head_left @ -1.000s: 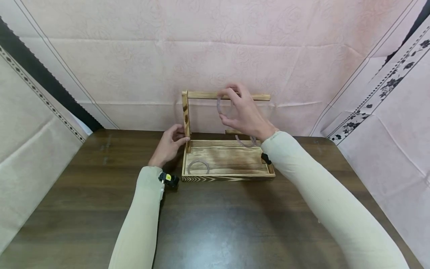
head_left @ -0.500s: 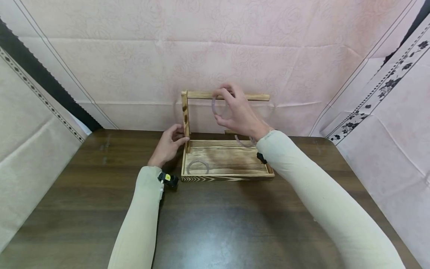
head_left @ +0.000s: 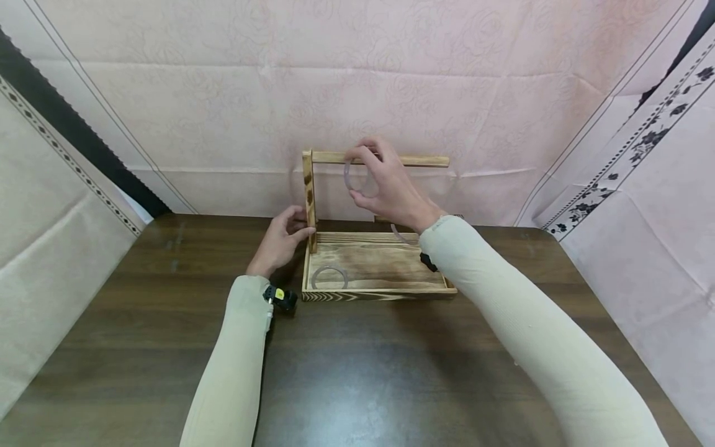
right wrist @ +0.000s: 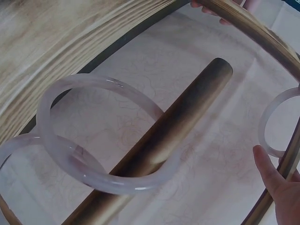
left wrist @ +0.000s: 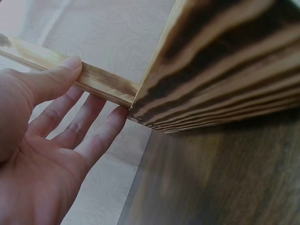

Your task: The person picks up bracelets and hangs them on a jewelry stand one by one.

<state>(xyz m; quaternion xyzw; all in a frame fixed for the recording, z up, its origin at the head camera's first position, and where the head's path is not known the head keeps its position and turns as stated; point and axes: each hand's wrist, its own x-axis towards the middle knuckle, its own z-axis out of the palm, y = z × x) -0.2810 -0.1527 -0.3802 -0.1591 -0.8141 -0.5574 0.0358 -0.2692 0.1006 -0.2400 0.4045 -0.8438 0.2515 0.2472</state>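
My left hand (head_left: 282,242) holds the upright post (head_left: 310,202) at the left end of a wooden display rack. In the left wrist view the thumb lies on the post (left wrist: 105,83) and the fingers are behind it. With my right hand (head_left: 388,186) I pinch a pale lilac bangle (right wrist: 264,123) between thumb and fingers at the rack's upper bar (head_left: 427,161), near its left part. Below, two similar bangles (right wrist: 43,110) hang on the lower bar (right wrist: 192,105), which the right arm partly hides in the head view.
The rack's base is a shallow wooden tray (head_left: 380,297) with a clear bangle (head_left: 314,277) lying in its left front corner. It stands on a dark brown table (head_left: 335,372). A pale patterned cloth (head_left: 251,112) hangs close behind the rack.
My right hand has moved left along the upper bar, carrying the bangle towards the post. The left hand stays on the post.
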